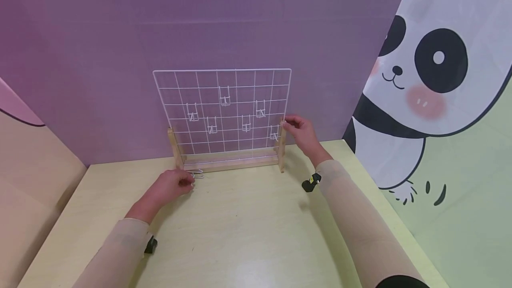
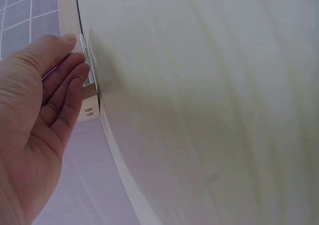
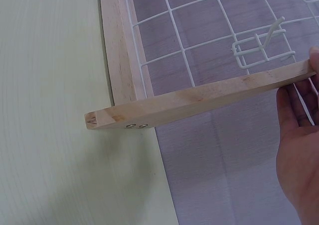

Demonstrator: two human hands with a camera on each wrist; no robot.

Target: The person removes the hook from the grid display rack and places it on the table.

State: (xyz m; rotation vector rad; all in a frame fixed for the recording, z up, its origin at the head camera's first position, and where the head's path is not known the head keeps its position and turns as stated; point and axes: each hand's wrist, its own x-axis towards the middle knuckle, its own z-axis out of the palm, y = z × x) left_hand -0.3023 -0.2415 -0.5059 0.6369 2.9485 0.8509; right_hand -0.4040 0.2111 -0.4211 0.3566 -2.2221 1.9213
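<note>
White wire rack [image 1: 237, 102] stands on the table [image 1: 240, 234], right grip [image 1: 305, 139] pinching its upright [image 3: 199, 94]; whether the left grip [image 1: 170, 186] pinches a hook [image 1: 198, 174], I cannot tell.

The wire grid [image 1: 236, 101] is white, ruled in a pattern of near-square cells, and the hooks [image 1: 246, 126] on it are white too. Pale tan wood makes the stand [image 3: 199, 96], marked with grain and darker brown patches. Cream-yellow with faint streaks describes the counter [image 1: 236, 226]. The back wall [image 1: 224, 21] is purple. On pale green, the panda picture [image 1: 436, 114] shows white, black and a pink cheek. Beige covers the right sleeve [image 1: 360, 217]; its wrist device [image 1: 310, 184] is black with a yellow spot.
</note>
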